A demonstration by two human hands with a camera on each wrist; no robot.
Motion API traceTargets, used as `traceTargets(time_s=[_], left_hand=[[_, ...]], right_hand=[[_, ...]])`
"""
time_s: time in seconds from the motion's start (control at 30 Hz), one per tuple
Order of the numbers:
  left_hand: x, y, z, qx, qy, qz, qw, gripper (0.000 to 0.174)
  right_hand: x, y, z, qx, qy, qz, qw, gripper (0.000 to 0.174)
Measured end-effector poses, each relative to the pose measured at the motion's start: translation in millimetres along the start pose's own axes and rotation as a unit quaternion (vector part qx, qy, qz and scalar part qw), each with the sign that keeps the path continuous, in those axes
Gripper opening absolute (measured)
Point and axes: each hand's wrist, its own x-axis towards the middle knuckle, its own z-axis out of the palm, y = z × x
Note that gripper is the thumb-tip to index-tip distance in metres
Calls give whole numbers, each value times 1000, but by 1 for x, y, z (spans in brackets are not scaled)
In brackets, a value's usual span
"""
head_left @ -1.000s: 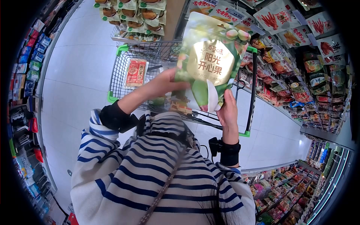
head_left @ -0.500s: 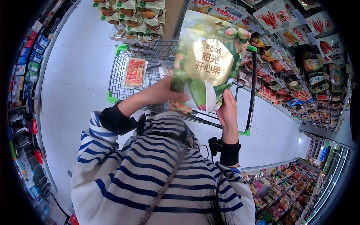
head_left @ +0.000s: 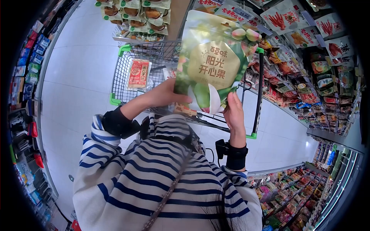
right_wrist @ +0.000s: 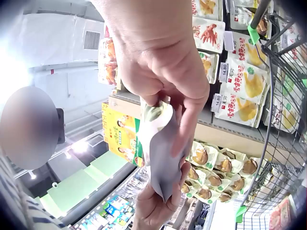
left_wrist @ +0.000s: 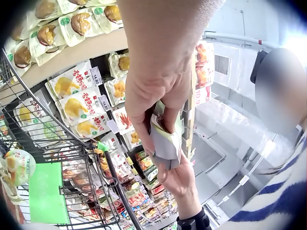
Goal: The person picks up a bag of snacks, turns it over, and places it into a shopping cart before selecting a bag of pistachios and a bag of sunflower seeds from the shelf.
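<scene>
A large green and gold pouch with Chinese lettering [head_left: 216, 65] is held upright above the cart, its printed front toward the head camera. The left hand [head_left: 165, 93] grips its lower left edge, thumb on the front, fingers hidden behind. At the lower right corner the right hand [head_left: 235, 111] pinches it, thumb in front. In the left wrist view the left hand [left_wrist: 160, 91] holds one side of the pouch [left_wrist: 165, 143]. The right wrist view has the right hand [right_wrist: 168, 76] around the other side, with the grey pouch bottom [right_wrist: 165, 158] between both hands.
Below the pouch stands a wire shopping cart with green corners [head_left: 115, 99], holding a red and cream packet [head_left: 139, 74] and other packages. Hanging snack bags [head_left: 279, 19] line the right side, a rack of bagged food [head_left: 135, 15] stands ahead, and shelves [head_left: 29, 81] run along the left.
The pouch has shifted slightly left and tilted a little. The left hand has moved down along its edge, and the right hand keeps its hold at the corner.
</scene>
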Motion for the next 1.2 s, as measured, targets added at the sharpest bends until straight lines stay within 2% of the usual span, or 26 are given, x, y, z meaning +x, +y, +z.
traceTargets(time_s=[0.17,0.27,0.37,0.67,0.87,0.97,1.07,1.2], left_hand=[[1,-2,-3,1,2,7,1000,35],[1,-5,-4,1,-3,11,1000,36],[1,-7,-6,-9,-2,6,1000,37],[-4,-9,-13,-19,-5,1,1000,38],[-6,-13,-22,6,-7,-8,1000,35],[-9,-11,-25,-3,3,-10,1000,33],[-8,-15,-32,13,7,-9,1000,32],[-6,-23,-45,14,-24,-45,999,35]], right_hand=[[0,0,-1,-54,-11,11,998,39],[1,9,-13,-50,-17,25,998,39],[1,6,-2,-41,-9,6,999,40],[1,6,5,-35,-22,39,998,40],[1,10,24,-23,34,35,999,35],[0,13,24,-33,22,39,998,33],[0,26,16,-22,8,61,998,38],[-1,43,16,-72,57,96,991,38]])
